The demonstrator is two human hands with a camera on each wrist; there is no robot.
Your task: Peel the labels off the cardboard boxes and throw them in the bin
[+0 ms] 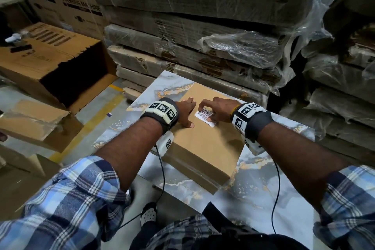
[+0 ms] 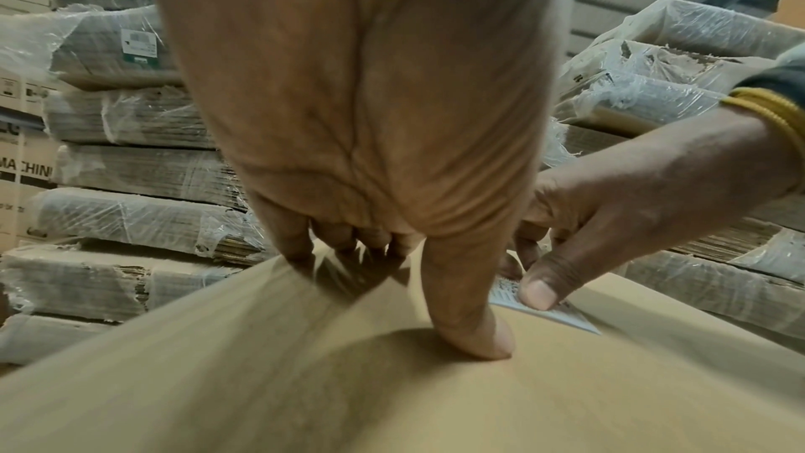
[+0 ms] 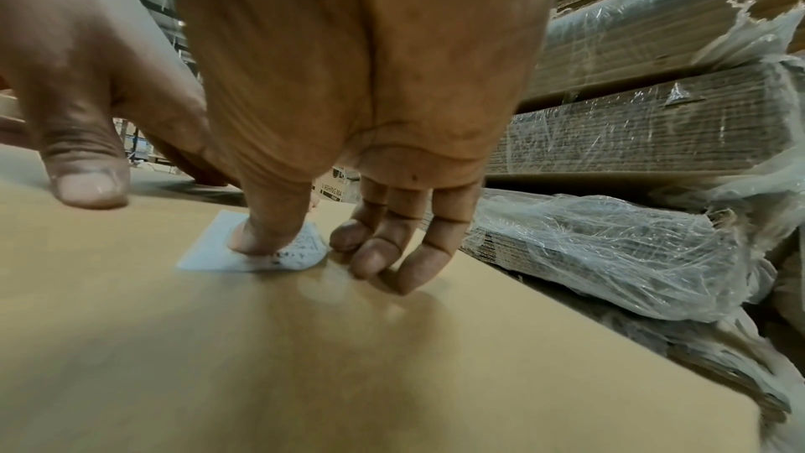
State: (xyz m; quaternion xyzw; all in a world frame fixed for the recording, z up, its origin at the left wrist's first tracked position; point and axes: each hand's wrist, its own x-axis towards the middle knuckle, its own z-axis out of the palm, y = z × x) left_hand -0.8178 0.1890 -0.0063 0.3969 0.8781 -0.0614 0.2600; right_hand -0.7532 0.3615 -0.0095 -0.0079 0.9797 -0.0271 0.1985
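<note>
A plain brown cardboard box (image 1: 203,148) lies flat on a marble-patterned table (image 1: 263,193). On its top sits a white barcode label (image 1: 199,114). My left hand (image 1: 185,114) presses flat on the box just left of the label, fingers straight. My right hand (image 1: 212,110) pinches the label between thumb and forefinger. In the right wrist view the thumb lies on the label (image 3: 209,254), whose right edge curls up off the box (image 3: 348,357). The left wrist view shows the left hand (image 2: 370,150) on the box (image 2: 305,374) and the right thumb on the label (image 2: 562,314).
Tall stacks of plastic-wrapped flattened cardboard (image 1: 203,36) stand right behind the table and to the right. A large open carton (image 1: 67,79) lies on its side on the floor at the left, with more cardboard pieces (image 1: 36,126) in front of it.
</note>
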